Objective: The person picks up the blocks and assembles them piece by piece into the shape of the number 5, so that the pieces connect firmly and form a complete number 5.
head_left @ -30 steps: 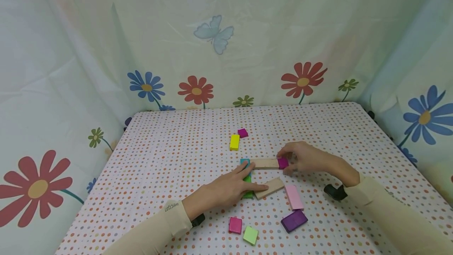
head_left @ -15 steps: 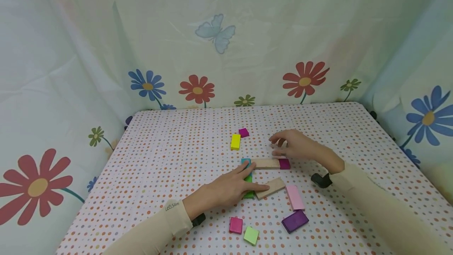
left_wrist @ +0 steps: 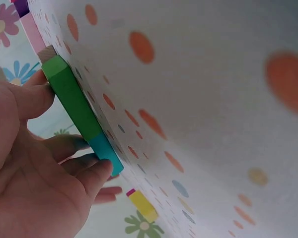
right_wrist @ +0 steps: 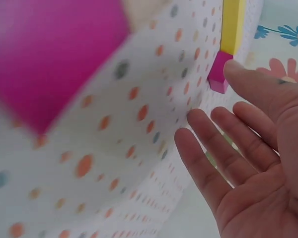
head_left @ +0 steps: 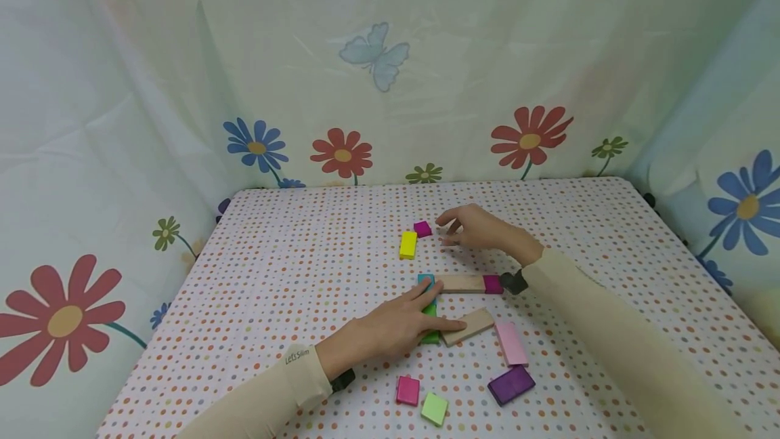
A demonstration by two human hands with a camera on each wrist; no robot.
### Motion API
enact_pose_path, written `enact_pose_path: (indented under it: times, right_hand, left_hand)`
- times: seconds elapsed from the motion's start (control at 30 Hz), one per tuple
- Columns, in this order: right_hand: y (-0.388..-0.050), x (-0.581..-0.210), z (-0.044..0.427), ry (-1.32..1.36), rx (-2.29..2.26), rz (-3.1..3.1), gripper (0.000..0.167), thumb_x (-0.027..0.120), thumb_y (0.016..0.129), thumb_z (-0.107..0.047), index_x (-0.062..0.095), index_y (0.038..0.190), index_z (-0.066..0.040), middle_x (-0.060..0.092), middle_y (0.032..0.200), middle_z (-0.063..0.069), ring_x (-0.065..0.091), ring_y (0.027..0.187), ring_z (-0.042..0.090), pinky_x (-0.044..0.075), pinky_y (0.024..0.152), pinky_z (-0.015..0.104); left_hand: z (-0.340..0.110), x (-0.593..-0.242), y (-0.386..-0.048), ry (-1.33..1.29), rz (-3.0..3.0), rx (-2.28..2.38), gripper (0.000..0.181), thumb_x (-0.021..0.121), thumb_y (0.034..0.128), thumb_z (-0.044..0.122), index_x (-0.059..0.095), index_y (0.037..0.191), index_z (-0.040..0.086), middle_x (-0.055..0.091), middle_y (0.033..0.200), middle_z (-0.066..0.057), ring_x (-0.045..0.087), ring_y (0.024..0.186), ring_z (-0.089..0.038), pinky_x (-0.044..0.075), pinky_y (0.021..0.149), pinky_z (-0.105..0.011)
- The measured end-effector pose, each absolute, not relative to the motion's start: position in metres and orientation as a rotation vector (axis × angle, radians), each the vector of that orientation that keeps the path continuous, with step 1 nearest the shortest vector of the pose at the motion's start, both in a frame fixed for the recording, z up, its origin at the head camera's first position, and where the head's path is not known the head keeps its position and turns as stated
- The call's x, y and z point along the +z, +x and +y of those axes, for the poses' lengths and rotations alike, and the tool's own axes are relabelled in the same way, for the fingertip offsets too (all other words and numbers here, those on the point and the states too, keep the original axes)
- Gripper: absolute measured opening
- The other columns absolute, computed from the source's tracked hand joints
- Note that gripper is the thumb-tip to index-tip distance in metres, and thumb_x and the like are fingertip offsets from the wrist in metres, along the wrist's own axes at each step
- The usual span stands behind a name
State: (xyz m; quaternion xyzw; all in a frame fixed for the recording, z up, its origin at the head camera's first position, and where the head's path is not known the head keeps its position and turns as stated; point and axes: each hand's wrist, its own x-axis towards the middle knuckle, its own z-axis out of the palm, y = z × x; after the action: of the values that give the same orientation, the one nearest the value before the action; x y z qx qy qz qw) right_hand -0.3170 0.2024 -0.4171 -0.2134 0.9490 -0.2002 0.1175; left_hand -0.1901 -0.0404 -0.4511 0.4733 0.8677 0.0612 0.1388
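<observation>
My left hand (head_left: 393,327) lies over a line of blocks. Its spread fingers rest on the blue block (head_left: 426,278) and beside the green block (left_wrist: 72,96), and the thumb reaches onto a slanted plain wooden block (head_left: 477,324). A second wooden block (head_left: 463,283) runs right from the blue one, with a magenta block (head_left: 493,284) touching its far end. Further back, my right hand (head_left: 481,227) hovers above the table with loosely bent fingers and holds nothing. Just left of its fingertips are a small magenta block (head_left: 422,229) and a yellow block (head_left: 408,245).
A pink block (head_left: 510,343) and a purple block (head_left: 511,385) continue from the slanted wooden one. Nearer the front lie a dark pink block (head_left: 407,390) and a light green block (head_left: 435,409). The dotted tabletop (head_left: 292,249) meets flowered curtains (head_left: 463,73) at the back and sides.
My right hand has let go of the magenta block at the wooden block's end and moved back and left towards the small magenta block. The left hand has stayed on its blocks.
</observation>
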Motion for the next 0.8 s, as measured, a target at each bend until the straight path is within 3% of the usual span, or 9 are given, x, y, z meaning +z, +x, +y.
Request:
enact_pose_path:
  times: [0.17, 0.57, 0.8]
  right_hand:
    - [-0.328, -0.42, 0.187, -0.646, -0.602, 2.794, 0.045, 0.074, 0.099, -0.01, 0.064, 0.142, 0.002, 0.069, 0.141, 0.02, 0.072, 0.119, 0.034, 0.057, 0.108, 0.05]
    - [-0.343, -0.44, 0.173, -0.656, -0.551, 2.895, 0.038, 0.077, 0.097, -0.01, 0.071, 0.134, 0.0, 0.075, 0.126, 0.017, 0.071, 0.101, 0.025, 0.06, 0.092, 0.04]
    - [-0.337, -0.434, 0.174, -0.649, -0.571, 2.908, 0.035, 0.078, 0.097, -0.012, 0.072, 0.13, -0.001, 0.075, 0.123, 0.015, 0.07, 0.102, 0.025, 0.06, 0.093, 0.042]
  left_hand:
    - [-0.04, -0.451, -0.189, 1.383, 2.513, 0.178, 0.053, 0.044, 0.1143, 0.021, 0.041, 0.159, 0.05, 0.011, 0.18, -0.014, 0.014, 0.167, -0.037, 0.039, 0.127, -0.048]
    - [-0.04, -0.454, -0.19, 1.409, 2.541, 0.161, 0.053, 0.046, 0.1137, 0.021, 0.042, 0.159, 0.049, 0.013, 0.179, -0.015, 0.017, 0.166, -0.038, 0.041, 0.126, -0.047]
    - [-0.041, -0.455, -0.191, 1.41, 2.543, 0.155, 0.055, 0.047, 0.1135, 0.02, 0.041, 0.159, 0.05, 0.013, 0.179, -0.015, 0.017, 0.166, -0.038, 0.042, 0.125, -0.047]
